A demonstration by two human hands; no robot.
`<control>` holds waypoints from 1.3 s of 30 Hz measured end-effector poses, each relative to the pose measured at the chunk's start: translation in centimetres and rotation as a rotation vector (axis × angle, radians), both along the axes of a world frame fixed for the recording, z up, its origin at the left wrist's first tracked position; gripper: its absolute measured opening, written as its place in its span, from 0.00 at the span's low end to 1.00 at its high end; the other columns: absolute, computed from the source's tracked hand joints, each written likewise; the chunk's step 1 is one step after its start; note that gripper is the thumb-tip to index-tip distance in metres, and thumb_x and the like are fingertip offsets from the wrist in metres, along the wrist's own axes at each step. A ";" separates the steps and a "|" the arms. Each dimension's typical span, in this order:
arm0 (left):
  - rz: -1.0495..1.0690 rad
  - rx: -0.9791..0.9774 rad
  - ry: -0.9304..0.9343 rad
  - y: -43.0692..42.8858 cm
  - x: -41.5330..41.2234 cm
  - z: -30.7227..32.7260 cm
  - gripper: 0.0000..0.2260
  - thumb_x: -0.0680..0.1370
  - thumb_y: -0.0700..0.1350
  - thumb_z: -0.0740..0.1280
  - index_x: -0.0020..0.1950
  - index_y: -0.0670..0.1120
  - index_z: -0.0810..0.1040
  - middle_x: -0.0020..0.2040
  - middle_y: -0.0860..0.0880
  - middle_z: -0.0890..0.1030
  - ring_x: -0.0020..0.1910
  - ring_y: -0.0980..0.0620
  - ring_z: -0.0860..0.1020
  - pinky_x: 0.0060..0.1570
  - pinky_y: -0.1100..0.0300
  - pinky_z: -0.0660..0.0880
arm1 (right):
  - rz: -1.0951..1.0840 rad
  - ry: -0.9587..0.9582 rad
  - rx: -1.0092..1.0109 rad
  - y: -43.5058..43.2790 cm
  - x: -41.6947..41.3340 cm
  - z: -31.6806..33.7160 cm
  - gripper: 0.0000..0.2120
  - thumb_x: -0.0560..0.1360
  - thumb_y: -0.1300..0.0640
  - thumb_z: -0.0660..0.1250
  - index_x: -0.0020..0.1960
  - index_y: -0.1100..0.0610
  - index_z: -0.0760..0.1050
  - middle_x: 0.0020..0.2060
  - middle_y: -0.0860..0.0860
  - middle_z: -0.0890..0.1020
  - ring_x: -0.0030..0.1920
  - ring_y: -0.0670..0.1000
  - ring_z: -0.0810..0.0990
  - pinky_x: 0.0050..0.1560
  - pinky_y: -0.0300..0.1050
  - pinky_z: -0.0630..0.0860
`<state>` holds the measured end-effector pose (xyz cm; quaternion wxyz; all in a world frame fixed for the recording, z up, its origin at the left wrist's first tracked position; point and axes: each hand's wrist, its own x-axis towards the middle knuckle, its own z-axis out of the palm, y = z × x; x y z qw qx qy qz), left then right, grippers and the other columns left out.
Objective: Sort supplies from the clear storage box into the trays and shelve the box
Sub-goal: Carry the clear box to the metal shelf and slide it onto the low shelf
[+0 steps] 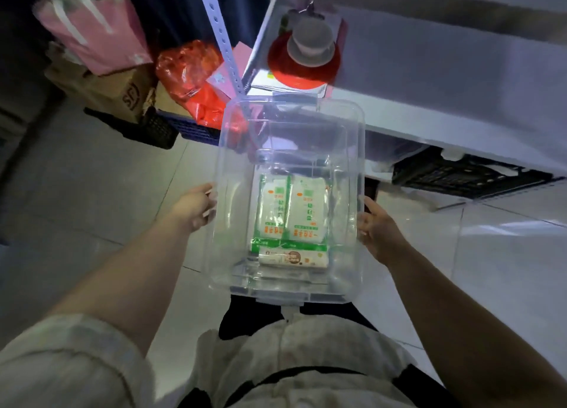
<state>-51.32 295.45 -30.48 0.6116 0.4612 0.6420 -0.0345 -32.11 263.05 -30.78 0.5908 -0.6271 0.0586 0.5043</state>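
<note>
Two hands carry the clear storage box (233, 162) in the air in front of our waist, above the pale tiled floor (92, 177). Our left grip (196, 206) clasps the box's left wall, thumb up at the rim and fingers curled against the plastic. Our right grip (379, 232) clasps the right wall the same way, fingers bent onto the side. Inside, toward the near end, lie two green-and-white packets (291, 211) side by side, with a smaller brown-labelled packet (290, 259) just in front of them, touching their lower edge.

We see the box's far end reach close to the corner of a white tabletop (445, 85), where a grey hat-shaped object (310, 44) sits on a red round base (302, 76). Under the tabletop sits a black crate (454, 174). To the left, past a perforated metal upright (221, 36), stand a pink bag (95, 30), a cardboard box (122, 94) and a red plastic bag (190, 70).
</note>
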 end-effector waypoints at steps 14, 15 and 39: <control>-0.340 -0.199 0.107 9.9 2.4 -8.5 0.28 0.74 0.27 0.50 0.58 0.53 0.78 0.41 0.52 0.75 0.37 0.57 0.71 0.33 0.60 0.73 | -0.340 0.085 -0.374 6.4 -5.4 -5.3 0.35 0.71 0.81 0.50 0.70 0.53 0.69 0.34 0.52 0.71 0.28 0.46 0.67 0.32 0.41 0.64; -0.346 -0.201 0.119 10.2 2.7 -9.2 0.29 0.73 0.26 0.49 0.58 0.52 0.79 0.41 0.52 0.76 0.38 0.56 0.72 0.32 0.60 0.74 | -0.344 0.092 -0.381 6.6 -5.1 -5.7 0.35 0.71 0.81 0.51 0.70 0.53 0.68 0.35 0.52 0.71 0.29 0.47 0.67 0.32 0.41 0.64; -0.290 -0.086 -0.152 18.1 19.9 -23.2 0.23 0.75 0.29 0.56 0.59 0.50 0.80 0.46 0.54 0.84 0.42 0.58 0.79 0.40 0.63 0.75 | -0.467 0.042 -0.267 14.1 13.8 -22.5 0.31 0.74 0.74 0.48 0.63 0.47 0.76 0.27 0.46 0.68 0.28 0.45 0.60 0.31 0.38 0.61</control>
